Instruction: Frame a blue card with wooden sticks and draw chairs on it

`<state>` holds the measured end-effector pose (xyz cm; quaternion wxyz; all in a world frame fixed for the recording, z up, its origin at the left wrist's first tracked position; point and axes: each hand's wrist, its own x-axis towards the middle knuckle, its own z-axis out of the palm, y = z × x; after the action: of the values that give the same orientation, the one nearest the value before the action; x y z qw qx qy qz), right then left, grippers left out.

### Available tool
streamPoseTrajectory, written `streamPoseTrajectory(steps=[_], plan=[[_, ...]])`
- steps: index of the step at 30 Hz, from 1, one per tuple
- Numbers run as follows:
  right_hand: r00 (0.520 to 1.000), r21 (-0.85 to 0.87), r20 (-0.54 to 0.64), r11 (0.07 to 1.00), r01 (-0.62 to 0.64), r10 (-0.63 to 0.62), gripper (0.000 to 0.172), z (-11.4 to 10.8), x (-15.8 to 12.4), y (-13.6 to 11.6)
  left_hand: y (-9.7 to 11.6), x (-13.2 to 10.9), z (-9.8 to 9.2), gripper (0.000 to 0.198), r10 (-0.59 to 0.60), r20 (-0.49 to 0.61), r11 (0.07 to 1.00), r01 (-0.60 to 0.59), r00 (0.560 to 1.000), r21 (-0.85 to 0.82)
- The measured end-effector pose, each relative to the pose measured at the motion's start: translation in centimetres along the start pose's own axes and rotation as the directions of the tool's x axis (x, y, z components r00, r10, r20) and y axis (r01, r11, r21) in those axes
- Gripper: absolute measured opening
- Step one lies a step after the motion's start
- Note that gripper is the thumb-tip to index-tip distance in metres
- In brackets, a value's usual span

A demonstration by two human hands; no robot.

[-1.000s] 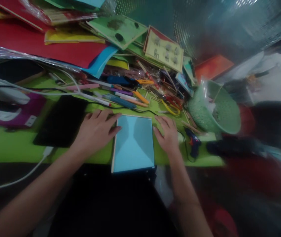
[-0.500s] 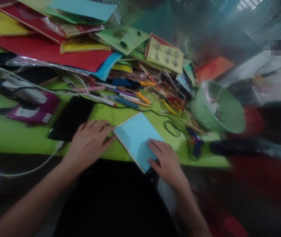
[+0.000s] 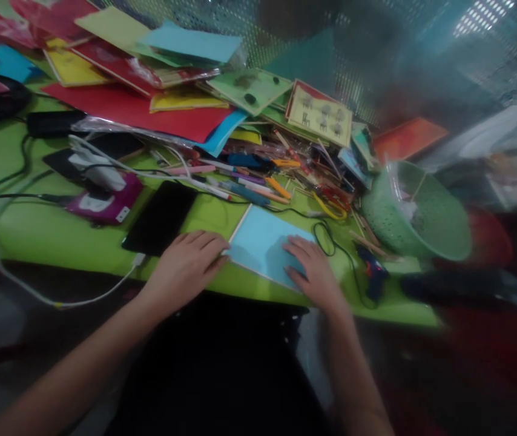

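i read the left hand [image 3: 186, 266] flat on the green table [image 3: 36, 233], fingers extended and close together, tips touching the blue board [image 3: 261, 239] at its 9 o'clock edge. right hand [image 3: 315, 275] lies open-fingered on the board's 3 o'clock side. print on the yellow card [image 3: 319, 112] at 12 o'clock is too blurred to read.

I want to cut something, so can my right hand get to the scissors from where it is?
Probably yes. The right hand rests on the blue card, and the scissors lie uncovered just beyond it. Only a flat black cable lies between.
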<state>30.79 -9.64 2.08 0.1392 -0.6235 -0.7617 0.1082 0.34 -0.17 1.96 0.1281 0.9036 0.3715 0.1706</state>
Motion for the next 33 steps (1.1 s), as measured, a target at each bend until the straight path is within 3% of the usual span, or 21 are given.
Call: streamPoseTrajectory(steps=[6, 14, 19, 25, 33], plan=[[0.999, -0.015, -0.042, 1.000, 0.015, -0.016, 0.045, 0.6, -0.7, 0.4, -0.7, 2.1, 1.7, 0.041, 0.042, 0.010, 0.999, -0.042, 0.999, -0.030], [0.998, 0.062, 0.040, 0.997, 0.043, -0.046, 0.046, 0.1, -0.2, 0.8, -0.8, 1.2, 1.5, 0.036, 0.036, -0.046, 0.999, -0.037, 0.998, -0.004], [0.998, 0.043, 0.040, 0.998, 0.050, -0.052, 0.040, -0.6, 1.6, 1.1, -1.7, 1.9, 2.3, 0.043, 0.086, -0.055, 0.996, -0.087, 0.995, -0.002], [0.996, 0.020, -0.084, 1.000, 0.018, -0.016, 0.034, -2.8, 4.5, 1.9, -2.4, 2.1, 3.8, 0.046, 0.102, -0.041, 0.994, -0.104, 0.994, -0.044], [0.984, -0.033, -0.170, 0.997, -0.065, 0.059, 0.037, -5.4, 9.1, 3.7, -2.9, 1.8, 4.7, 0.047, 0.131, -0.116, 0.989, -0.138, 0.985, -0.054]])
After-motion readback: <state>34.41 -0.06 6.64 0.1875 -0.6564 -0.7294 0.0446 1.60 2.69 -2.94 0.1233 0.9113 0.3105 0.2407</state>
